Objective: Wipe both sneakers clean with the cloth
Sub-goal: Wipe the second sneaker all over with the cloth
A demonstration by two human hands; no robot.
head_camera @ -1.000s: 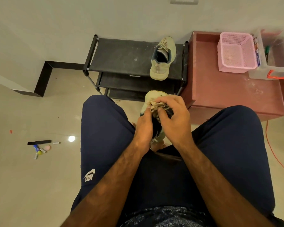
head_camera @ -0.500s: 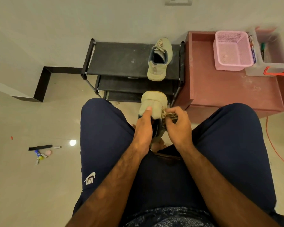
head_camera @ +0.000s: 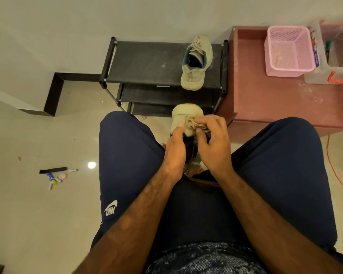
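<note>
I sit with one pale beige sneaker (head_camera: 183,115) held between my knees, its heel pointing away from me. My left hand (head_camera: 175,147) grips its left side, thumb up on the heel. My right hand (head_camera: 212,141) pinches a crumpled beige cloth (head_camera: 194,123) against the shoe's upper right part. The second beige sneaker (head_camera: 196,64) lies on the top shelf of a black shoe rack (head_camera: 147,62), opening facing up, laces toward the wall. The lower part of the held shoe is hidden by my hands.
A reddish low cabinet (head_camera: 275,99) stands right of the rack, carrying a pink mesh basket (head_camera: 287,50) and a clear box (head_camera: 337,56). An orange cable (head_camera: 333,167) runs on the floor at right. Small items (head_camera: 53,177) lie on the tiled floor at left.
My right hand with the cloth slid from the shoe's top to its right side, then back up toward the heel. The left hand keeps its hold.
</note>
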